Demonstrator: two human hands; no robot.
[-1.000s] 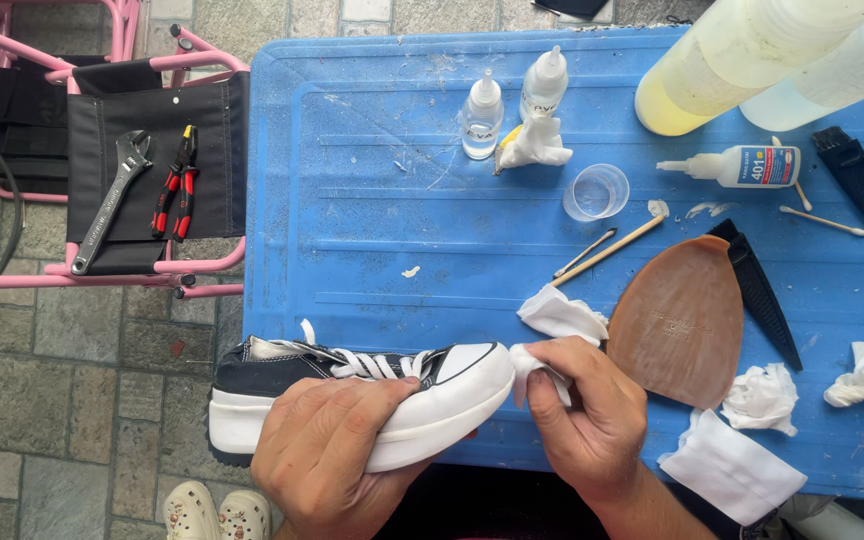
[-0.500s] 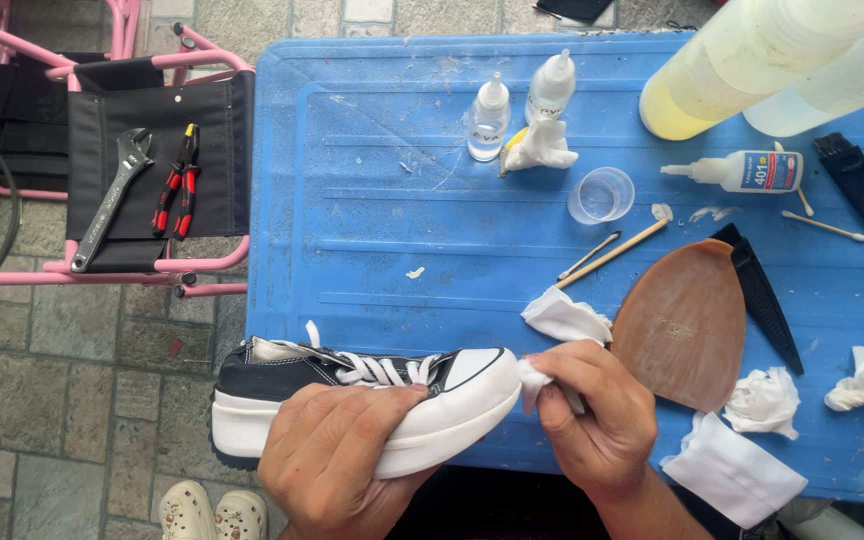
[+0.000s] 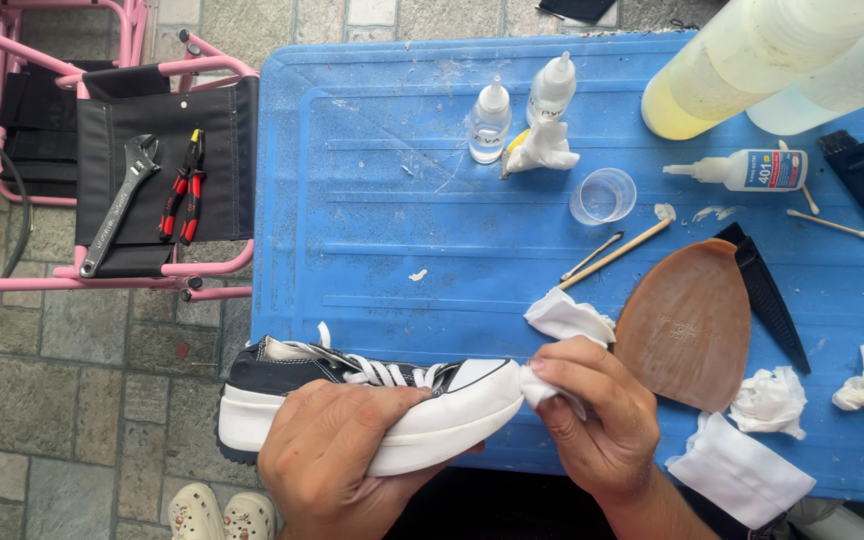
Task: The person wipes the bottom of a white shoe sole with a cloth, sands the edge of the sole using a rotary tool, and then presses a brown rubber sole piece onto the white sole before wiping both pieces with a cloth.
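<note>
A: White sole of sneaker (image 3: 372,400) is clamped by left hand (image 3: 337,450) at table edge (image 3: 372,250); cloth (image 3: 564,330) is pinched at toe by right hand (image 3: 597,420).
B: Risk: toe overhang is unsupported; shoe could be twisted loose under hard rubbing.

Just bare hands here, left hand (image 3: 337,455) and right hand (image 3: 592,420), with bare wrists and forearms right down to the bottom edge of the shot. Short, neatly trimmed fingernails, pale at the tips, clearest on the right thumb and forefinger. Creased knuckles, a bit of tendon showing across the back of the left. Down in the lower left corner, a pair of cream-white clogs (image 3: 220,515) with round vent holes over the toes, only the toe ends in shot, likely the same person's feet but hard to say. Between the forearms, a strip of dark garment (image 3: 492,505), too shadowed to make out more.
</note>
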